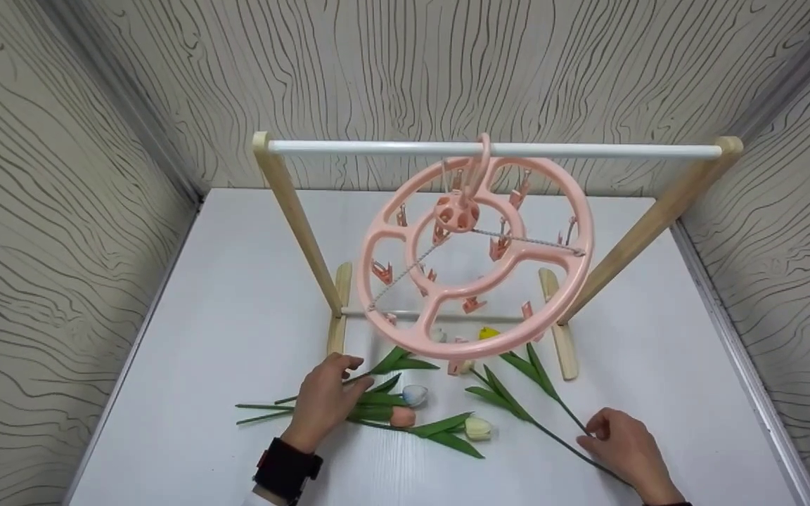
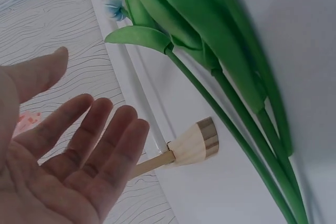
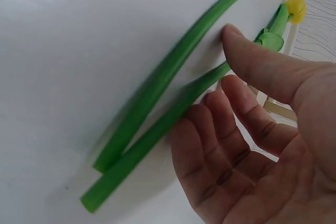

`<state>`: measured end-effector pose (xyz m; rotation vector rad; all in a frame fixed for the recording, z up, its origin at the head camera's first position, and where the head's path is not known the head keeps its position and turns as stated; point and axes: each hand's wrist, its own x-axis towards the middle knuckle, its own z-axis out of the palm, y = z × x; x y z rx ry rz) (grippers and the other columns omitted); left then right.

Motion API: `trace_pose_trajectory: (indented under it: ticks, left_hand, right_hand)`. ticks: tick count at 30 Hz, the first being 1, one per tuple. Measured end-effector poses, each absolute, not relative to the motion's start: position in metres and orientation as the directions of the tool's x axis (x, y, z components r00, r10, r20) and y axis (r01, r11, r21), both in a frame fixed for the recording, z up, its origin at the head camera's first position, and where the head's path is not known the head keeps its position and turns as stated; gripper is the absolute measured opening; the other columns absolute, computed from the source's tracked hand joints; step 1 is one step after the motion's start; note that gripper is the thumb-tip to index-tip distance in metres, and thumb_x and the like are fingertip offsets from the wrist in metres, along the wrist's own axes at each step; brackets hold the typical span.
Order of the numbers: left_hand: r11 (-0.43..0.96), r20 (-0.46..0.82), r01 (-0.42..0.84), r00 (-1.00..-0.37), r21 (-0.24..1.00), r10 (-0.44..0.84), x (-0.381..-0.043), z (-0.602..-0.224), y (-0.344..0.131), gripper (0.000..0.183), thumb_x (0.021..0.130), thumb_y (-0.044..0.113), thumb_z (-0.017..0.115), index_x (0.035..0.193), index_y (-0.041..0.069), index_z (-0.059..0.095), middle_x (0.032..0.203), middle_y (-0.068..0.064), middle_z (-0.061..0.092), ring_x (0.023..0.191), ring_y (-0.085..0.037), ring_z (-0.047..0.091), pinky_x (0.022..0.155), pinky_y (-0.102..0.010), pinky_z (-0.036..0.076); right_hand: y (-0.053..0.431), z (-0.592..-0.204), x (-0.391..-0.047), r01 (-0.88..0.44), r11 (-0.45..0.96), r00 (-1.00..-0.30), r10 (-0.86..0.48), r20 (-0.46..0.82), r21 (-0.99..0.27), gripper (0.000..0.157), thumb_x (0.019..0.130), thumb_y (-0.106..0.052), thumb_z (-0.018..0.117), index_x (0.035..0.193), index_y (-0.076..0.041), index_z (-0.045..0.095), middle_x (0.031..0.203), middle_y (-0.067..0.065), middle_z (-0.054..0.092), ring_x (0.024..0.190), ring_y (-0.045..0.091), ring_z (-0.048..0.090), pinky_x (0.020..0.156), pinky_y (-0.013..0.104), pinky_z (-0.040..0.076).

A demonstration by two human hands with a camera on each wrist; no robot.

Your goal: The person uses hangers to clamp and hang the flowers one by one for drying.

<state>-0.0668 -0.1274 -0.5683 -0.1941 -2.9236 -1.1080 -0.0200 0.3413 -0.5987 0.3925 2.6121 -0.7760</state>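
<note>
My left hand hovers by a loose bunch of artificial tulips, its fingers relaxed and spread. In the left wrist view several green stems run past it, outside its grasp. Blooms in that bunch include a blue-and-white tulip, an orange tulip and a cream tulip. At the right, thumb and fingers of my right hand pinch the lower stem of the yellow tulip. Beside it lies another tulip's stem, outside the grip.
A pink round clip hanger with several small pegs hangs from the white bar of a wooden stand, over the blooms. The stand's feet rest on the white table. Patterned walls enclose the table.
</note>
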Motion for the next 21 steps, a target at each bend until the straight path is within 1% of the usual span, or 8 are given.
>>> trace_pose_trajectory:
  ticks: [3,6,11,14,16,19,21]
  left_hand:
    - [0.735,0.045,0.131,-0.990,0.666,0.136,-0.064,-0.567,-0.126,0.032,0.093,0.020,0.087,0.117,0.000,0.078,0.108,-0.014,0.078,0.095,-0.029,0.074,0.076,-0.034,0.062]
    - [0.731,0.058,0.155,-0.986,0.664,0.157,-0.062,-0.565,-0.124,0.032,0.093,0.020,0.087,0.117,0.001,0.078,0.108,-0.014,0.078,0.097,-0.030,0.075,0.077,-0.034,0.062]
    - [0.719,0.073,0.194,-0.978,0.667,0.197,-0.058,-0.561,-0.118,0.030,0.093,0.019,0.087,0.116,0.003,0.079,0.107,-0.013,0.078,0.097,-0.030,0.075,0.078,-0.032,0.063]
    - [0.715,0.082,0.222,-0.971,0.663,0.226,-0.057,-0.557,-0.114,0.029,0.094,0.020,0.087,0.117,0.004,0.078,0.106,-0.011,0.078,0.097,-0.028,0.076,0.078,-0.033,0.063]
    - [0.714,0.097,0.249,-0.964,0.655,0.246,-0.056,-0.554,-0.112,0.029,0.093,0.019,0.087,0.116,0.005,0.078,0.105,-0.009,0.078,0.096,-0.028,0.076,0.078,-0.034,0.064]
    - [0.716,0.117,0.282,-0.955,0.639,0.271,-0.054,-0.549,-0.108,0.030,0.092,0.019,0.088,0.116,0.005,0.078,0.104,-0.006,0.078,0.096,-0.027,0.077,0.078,-0.034,0.065]
    - [0.713,0.127,0.298,-0.950,0.634,0.285,-0.053,-0.545,-0.105,0.030,0.092,0.018,0.089,0.116,0.006,0.078,0.104,-0.005,0.077,0.096,-0.026,0.076,0.079,-0.033,0.064]
  right_hand:
    - [0.341,-0.600,-0.018,0.353,0.807,-0.896,0.146,-0.419,-0.473,0.013,0.092,-0.011,0.081,0.092,-0.002,0.073,0.082,0.006,0.066,0.078,0.020,0.059,0.065,0.030,0.044]
    - [0.339,-0.600,-0.019,0.325,0.821,-0.909,0.134,-0.394,-0.469,0.010,0.096,-0.009,0.077,0.091,-0.002,0.072,0.081,0.006,0.068,0.076,0.019,0.060,0.064,0.030,0.045]
    - [0.337,-0.597,-0.021,0.295,0.841,-0.921,0.123,-0.370,-0.454,0.008,0.100,-0.007,0.072,0.097,0.000,0.070,0.084,0.007,0.070,0.076,0.018,0.062,0.064,0.031,0.048]
    - [0.337,-0.590,-0.022,0.266,0.858,-0.930,0.110,-0.350,-0.440,0.010,0.099,-0.004,0.073,0.105,0.004,0.071,0.089,0.010,0.072,0.079,0.019,0.064,0.065,0.033,0.051]
    - [0.338,-0.584,-0.023,0.232,0.873,-0.944,0.097,-0.315,-0.428,0.011,0.097,-0.001,0.076,0.106,0.005,0.073,0.091,0.010,0.073,0.083,0.021,0.068,0.067,0.036,0.055]
    - [0.340,-0.571,-0.024,0.165,0.898,-0.971,0.076,-0.225,-0.408,0.009,0.094,0.003,0.078,0.103,0.005,0.076,0.090,0.011,0.075,0.084,0.025,0.072,0.068,0.038,0.058]
    - [0.340,-0.562,-0.024,0.126,0.909,-0.985,0.068,-0.157,-0.397,0.007,0.091,0.006,0.080,0.098,0.004,0.077,0.088,0.011,0.075,0.084,0.027,0.073,0.067,0.037,0.059]
